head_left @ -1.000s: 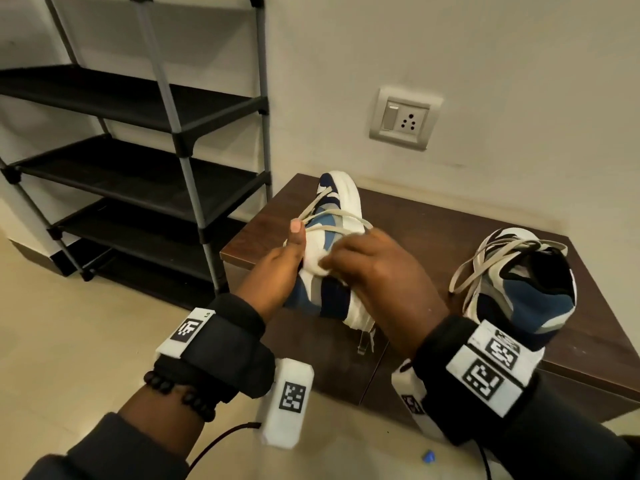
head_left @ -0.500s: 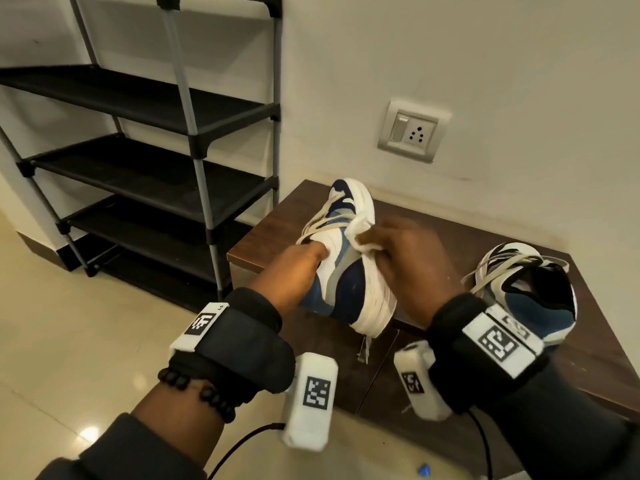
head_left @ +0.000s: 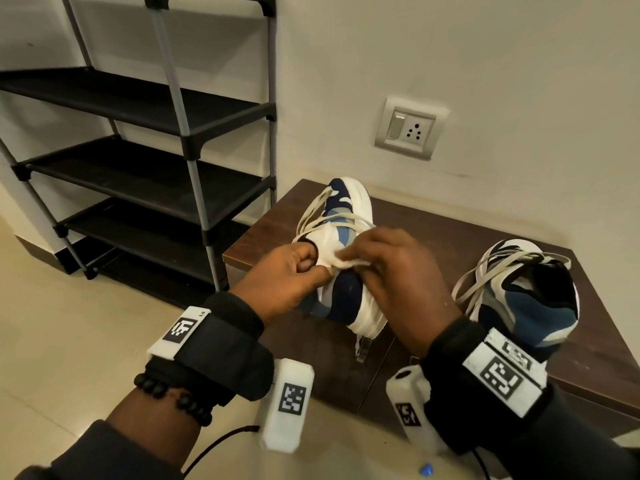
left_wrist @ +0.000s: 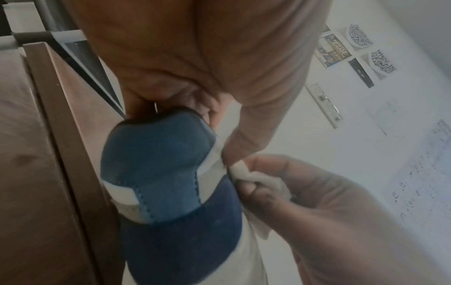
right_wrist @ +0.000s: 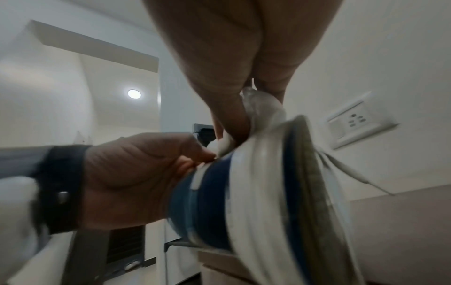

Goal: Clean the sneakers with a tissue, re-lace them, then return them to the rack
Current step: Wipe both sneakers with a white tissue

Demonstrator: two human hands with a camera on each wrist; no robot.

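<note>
A white and blue sneaker (head_left: pixel 343 230) rests on the brown cabinet top (head_left: pixel 433 244), tipped on its side with loose laces. My left hand (head_left: pixel 294 271) grips its heel collar, fingers tucked into the opening; the blue heel (left_wrist: pixel 156 173) fills the left wrist view. My right hand (head_left: pixel 391 268) pinches a crumpled white tissue (head_left: pixel 353 263) against the sneaker's side near the collar. The tissue (left_wrist: pixel 263 181) shows again between the fingers, and the tissue (right_wrist: pixel 261 108) presses the white sole edge. The second sneaker (head_left: pixel 526 289) stands to the right, laces loose.
A black shoe rack (head_left: pixel 145 161) with several bare shelves stands at the left against the wall. A wall socket (head_left: pixel 410 128) sits above the cabinet. Beige floor tiles (head_left: pixel 69 341) stretch below, with a small blue object (head_left: pixel 426 469) near my right sleeve.
My right hand has drawn the tissue back along the sneaker's side toward the heel collar, close to my left hand. The sneaker has tipped slightly; the second sneaker has not moved.
</note>
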